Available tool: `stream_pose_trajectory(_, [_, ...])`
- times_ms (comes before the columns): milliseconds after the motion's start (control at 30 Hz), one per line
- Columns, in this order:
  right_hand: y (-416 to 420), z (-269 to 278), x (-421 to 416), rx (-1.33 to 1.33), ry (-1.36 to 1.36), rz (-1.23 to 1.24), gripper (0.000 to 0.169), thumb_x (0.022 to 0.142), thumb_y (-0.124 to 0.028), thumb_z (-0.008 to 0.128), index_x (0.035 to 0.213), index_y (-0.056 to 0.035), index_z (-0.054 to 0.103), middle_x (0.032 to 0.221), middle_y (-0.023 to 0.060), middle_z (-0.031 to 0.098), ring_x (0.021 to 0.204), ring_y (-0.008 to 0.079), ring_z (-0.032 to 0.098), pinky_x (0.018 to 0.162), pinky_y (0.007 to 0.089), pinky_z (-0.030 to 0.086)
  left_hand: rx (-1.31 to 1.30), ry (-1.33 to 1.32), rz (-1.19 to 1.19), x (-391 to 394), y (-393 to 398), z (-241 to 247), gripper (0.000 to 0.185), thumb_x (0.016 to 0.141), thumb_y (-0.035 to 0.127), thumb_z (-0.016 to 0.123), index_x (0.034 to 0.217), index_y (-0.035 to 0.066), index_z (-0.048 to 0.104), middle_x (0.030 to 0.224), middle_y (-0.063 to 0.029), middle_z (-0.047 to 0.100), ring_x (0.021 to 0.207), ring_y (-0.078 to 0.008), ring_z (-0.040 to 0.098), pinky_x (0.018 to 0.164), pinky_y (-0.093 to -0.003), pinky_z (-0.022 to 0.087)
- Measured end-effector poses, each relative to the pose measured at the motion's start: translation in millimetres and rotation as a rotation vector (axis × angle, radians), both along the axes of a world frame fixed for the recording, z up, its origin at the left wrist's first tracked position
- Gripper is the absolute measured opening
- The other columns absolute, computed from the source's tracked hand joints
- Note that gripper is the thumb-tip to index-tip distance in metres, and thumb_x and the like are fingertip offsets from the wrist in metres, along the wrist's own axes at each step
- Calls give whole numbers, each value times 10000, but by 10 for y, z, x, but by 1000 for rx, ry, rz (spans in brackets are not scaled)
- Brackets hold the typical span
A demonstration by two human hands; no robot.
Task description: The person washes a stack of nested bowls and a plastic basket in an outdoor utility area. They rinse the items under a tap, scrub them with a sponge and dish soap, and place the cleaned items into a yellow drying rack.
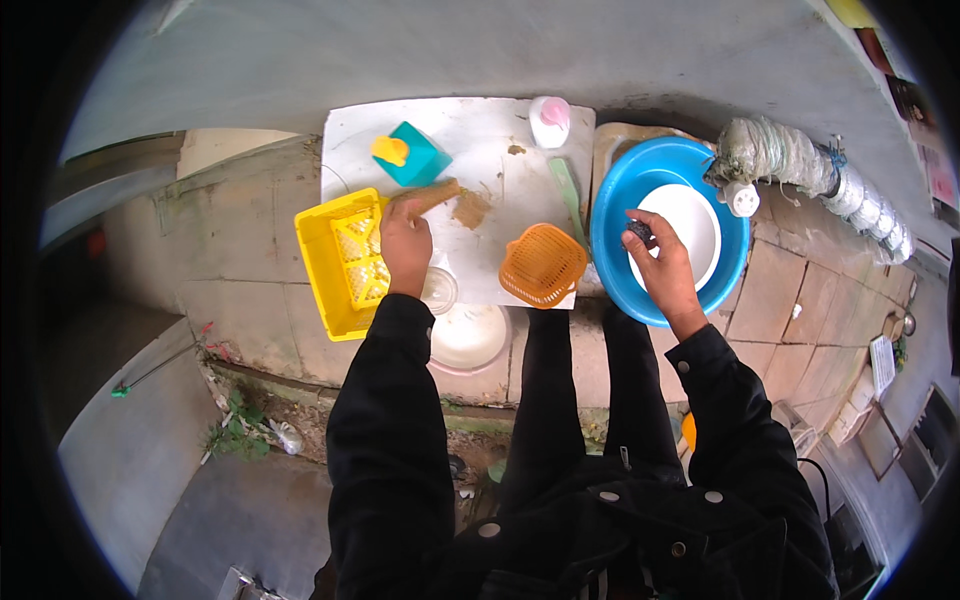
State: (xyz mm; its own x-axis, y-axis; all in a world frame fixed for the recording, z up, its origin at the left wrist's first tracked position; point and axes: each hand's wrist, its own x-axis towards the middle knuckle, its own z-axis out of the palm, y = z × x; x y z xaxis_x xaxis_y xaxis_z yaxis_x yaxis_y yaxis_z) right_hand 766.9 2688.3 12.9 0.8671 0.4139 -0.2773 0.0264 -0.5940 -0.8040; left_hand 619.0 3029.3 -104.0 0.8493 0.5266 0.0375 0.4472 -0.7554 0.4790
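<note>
My left hand (406, 247) is at the right rim of the yellow plastic basket (319, 262), beside a brown strip of fibrous material (435, 195); whether the fingers grip it I cannot tell. Between the thumb and fingers of my right hand (664, 266) is a dark scouring ball (639, 231), held over the blue plastic basin (611, 277). A white bowl (694, 225) lies inside the basin, partly behind that hand. An orange slotted basket (544, 264) and a green-handled brush (566, 191) lie between my hands on the white slab (517, 180).
At the slab's back stand a white pump bottle (550, 124) and a teal container with a yellow top (416, 155). A wrapped pipe with a tap (741, 196) reaches over the basin's right rim. A round white tub (469, 334) sits below the slab's front edge.
</note>
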Motion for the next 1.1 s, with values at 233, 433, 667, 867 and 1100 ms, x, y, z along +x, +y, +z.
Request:
stream_pose_trajectory(233, [52, -7, -263, 38, -4, 146, 358, 803, -14, 712, 1142, -48, 604, 1036, 115, 603, 897, 242, 618, 778, 325, 515, 457, 434, -190, -69, -26, -694, 515, 870, 74, 519, 1379, 65, 443, 1382, -121, 480, 1263, -287, 446, 1006, -393, 390])
stream_pose_trajectory(433, [276, -268, -436, -159, -77, 293, 339, 789, -50, 713, 1109, -41, 600, 1038, 133, 606, 998, 322, 600, 821, 382, 512, 612, 669, -240, 242, -114, -749, 417, 886, 141, 546, 1294, 101, 469, 1233, -56, 534, 1184, -207, 480, 936, -329, 392])
stream_pose_trajectory(667, [423, -632, -644, -230, -253, 452, 394, 776, -140, 708, 1139, -45, 590, 1141, 145, 602, 1063, 315, 589, 857, 386, 516, 632, 559, -258, 119, -30, -873, 270, 830, 159, 612, 1070, 122, 494, 997, -53, 598, 983, -232, 565, 867, -355, 420])
stream_pose_trajectory(867, [634, -315, -496, 14, 7, 369, 495, 809, -64, 689, 1284, -82, 552, 1227, 160, 570, 1173, 369, 524, 994, 423, 449, 118, 97, 78, 129, -344, 276, 442, 740, 164, 764, 1077, 23, 516, 910, -138, 612, 849, -320, 609, 774, -414, 482])
stream_pose_trajectory(1100, [1203, -63, -307, 223, -146, 637, 769, 752, -78, 721, 1447, -200, 415, 1482, 126, 386, 1303, 338, 440, 1070, 428, 399, -1732, -153, 691, 122, -569, 852, 461, 924, 359, 660, 1206, 18, 528, 1125, -78, 596, 1007, -170, 609, 863, -297, 503])
